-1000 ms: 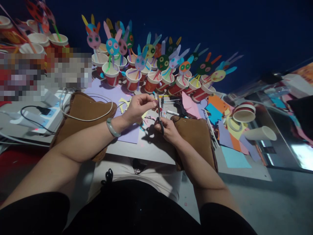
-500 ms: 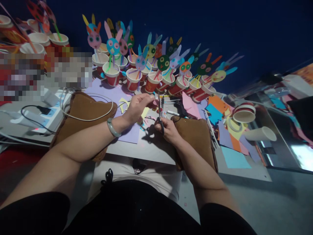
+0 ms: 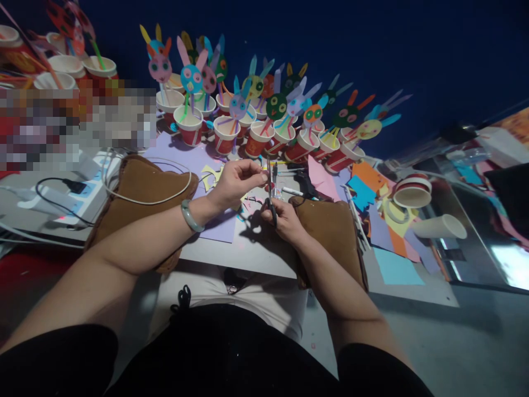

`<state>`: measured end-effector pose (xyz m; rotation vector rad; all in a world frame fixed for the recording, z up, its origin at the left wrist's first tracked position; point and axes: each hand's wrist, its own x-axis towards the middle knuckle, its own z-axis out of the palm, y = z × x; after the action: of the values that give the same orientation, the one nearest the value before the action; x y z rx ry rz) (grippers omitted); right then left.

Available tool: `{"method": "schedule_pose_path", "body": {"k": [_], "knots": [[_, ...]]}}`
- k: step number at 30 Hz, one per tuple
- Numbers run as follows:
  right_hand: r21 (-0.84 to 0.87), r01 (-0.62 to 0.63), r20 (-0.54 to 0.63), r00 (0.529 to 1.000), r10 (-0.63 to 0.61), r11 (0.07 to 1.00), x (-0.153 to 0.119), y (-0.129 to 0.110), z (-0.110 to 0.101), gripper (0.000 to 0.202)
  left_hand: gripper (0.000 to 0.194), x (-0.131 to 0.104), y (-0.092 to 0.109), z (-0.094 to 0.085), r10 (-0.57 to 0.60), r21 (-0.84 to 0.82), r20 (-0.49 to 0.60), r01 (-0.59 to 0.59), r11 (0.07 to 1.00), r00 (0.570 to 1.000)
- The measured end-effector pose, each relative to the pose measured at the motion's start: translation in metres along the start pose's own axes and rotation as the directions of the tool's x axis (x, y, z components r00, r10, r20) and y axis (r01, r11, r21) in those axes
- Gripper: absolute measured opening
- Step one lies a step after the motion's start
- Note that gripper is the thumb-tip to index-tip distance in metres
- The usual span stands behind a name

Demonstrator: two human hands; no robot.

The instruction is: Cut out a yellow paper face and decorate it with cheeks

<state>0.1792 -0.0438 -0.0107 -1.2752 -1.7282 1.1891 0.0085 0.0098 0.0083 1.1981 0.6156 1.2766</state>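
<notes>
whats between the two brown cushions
In the head view, a purple sheet, paper scraps and pale tabletop lie between them, with the left hand and the scissors above.

Wall (image 3: 330, 33): dark blue, far side | Table (image 3: 248, 258): pale top | Floor (image 3: 487, 347): grey, near right | Light: dim; bright reflection (image 3: 512, 262), right

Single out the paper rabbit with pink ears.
The blue-faced rabbit on green straws, toward the group's left. Its ears are pink, unlike those of the pink-faced rabbit farther left, which are orange.
</notes>
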Motion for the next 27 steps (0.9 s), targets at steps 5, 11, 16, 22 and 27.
{"method": "schedule_pose_path", "body": {"k": [5, 11, 16, 22, 27], "knots": [[0.011, -0.002, 0.015, 1.0, 0.002, 1.0, 0.0001, 0.0006, -0.0001, 0.05, 0.022, -0.0001, -0.0008, -0.0016, 0.019, 0.004, 0.01, -0.019, 1.0, 1.0], [0.022, -0.008, 0.009, 1.0, 0.008, 1.0, 0.0001, 0.0034, 0.0012, 0.049, 0.02, 0.0, 0.0003, -0.0014, 0.014, 0.007, 0.004, -0.014, 1.0, 1.0], [0.036, -0.017, 0.018, 1.0, 0.016, 0.999, -0.0002, 0.0029, 0.0016, 0.049, 0.016, -0.0005, 0.0024, -0.0011, -0.002, 0.009, -0.015, 0.002, 1.0, 1.0], [0.002, -0.004, 0.008, 1.0, 0.004, 1.0, -0.0007, -0.0006, 0.0002, 0.048, 0.024, 0.001, -0.0001, -0.0016, 0.0, -0.025, -0.051, -0.001, 1.0, 0.999], [-0.002, -0.009, 0.017, 1.0, 0.009, 1.0, -0.0002, 0.0, 0.0005, 0.05, 0.022, 0.0002, 0.0003, -0.0006, -0.02, -0.012, -0.029, 0.02, 1.0, 0.999]]}}
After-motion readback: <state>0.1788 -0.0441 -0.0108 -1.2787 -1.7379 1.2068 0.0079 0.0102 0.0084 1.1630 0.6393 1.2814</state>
